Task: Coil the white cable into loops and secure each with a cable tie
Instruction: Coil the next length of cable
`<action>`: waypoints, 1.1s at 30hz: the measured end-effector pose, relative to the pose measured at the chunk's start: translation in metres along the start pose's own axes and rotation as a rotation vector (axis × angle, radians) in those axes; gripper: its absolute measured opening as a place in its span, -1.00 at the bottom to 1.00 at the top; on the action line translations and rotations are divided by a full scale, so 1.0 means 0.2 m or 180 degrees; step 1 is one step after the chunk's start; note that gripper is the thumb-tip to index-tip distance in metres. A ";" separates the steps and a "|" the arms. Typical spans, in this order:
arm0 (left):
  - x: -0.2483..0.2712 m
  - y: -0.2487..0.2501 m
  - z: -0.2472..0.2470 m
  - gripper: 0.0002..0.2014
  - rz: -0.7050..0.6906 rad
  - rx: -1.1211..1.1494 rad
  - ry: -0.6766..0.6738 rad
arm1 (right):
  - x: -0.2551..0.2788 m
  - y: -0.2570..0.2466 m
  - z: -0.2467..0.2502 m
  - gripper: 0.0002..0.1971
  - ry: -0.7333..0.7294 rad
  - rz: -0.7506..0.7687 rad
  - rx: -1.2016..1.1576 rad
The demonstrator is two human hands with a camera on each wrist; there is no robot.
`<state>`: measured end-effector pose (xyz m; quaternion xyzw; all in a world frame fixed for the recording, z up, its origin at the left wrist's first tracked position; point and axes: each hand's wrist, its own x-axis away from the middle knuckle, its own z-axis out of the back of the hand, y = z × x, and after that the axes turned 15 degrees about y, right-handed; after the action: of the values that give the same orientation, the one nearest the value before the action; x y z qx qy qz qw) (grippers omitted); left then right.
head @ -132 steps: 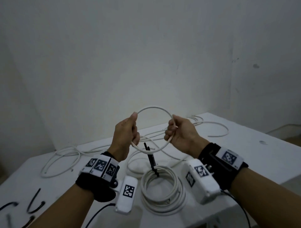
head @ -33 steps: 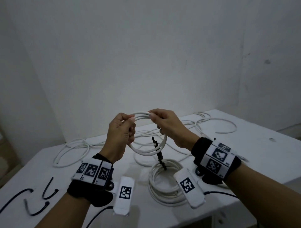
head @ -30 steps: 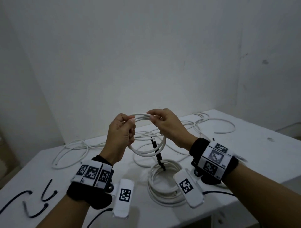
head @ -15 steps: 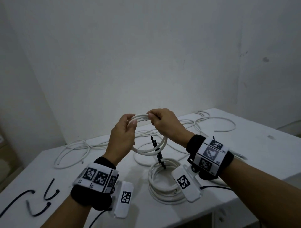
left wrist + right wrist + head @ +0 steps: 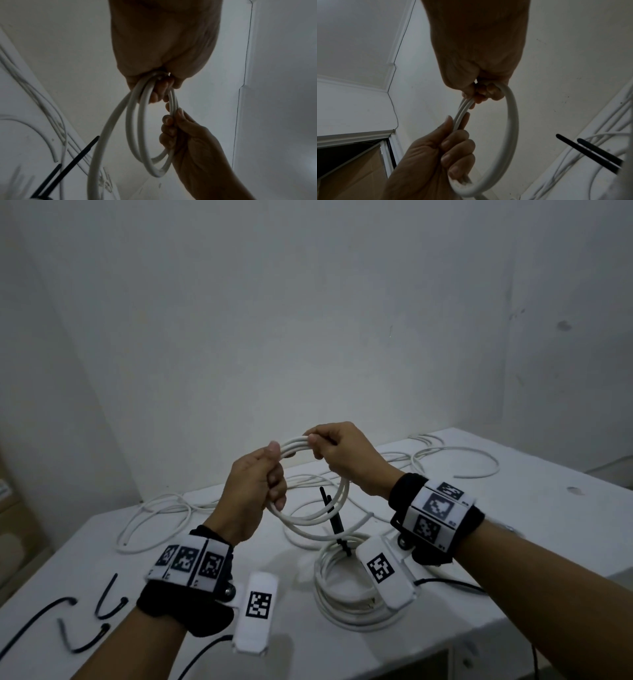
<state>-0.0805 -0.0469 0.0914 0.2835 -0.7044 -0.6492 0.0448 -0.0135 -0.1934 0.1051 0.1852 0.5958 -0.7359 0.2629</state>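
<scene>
Both hands are raised above the white table, held close together with the forearms reaching up from the near edge. The left hand stands thumb-up, its fingers curled tight round the left side of a small coil of white cable; the thumb lies along the top of the strands. The right hand sits slightly higher and turns knuckles-up, its fingers and thumb pinching the top of the same coil just beside the left thumb. In the left wrist view, several loops hang down from the left hand's closed fingers, while the right hand's fingers wrap the far side of them. The coil hangs in the air between the hands, clear of the table. Below it lies a finished coil with a black cable tie sticking up. More loose cable trails across the back of the table, and spare ties lie at the near left.
</scene>
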 end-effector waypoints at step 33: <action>-0.03 -0.16 0.00 -0.75 0.0167 0.0073 0.1429 | 0.32 0.25 -0.11 -0.84 -0.0015 -0.1793 -0.1929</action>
<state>-0.0653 -0.0436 0.0637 0.4029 -0.6912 -0.5604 0.2141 -0.0347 -0.1894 0.0238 -0.0726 0.8124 -0.5708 0.0951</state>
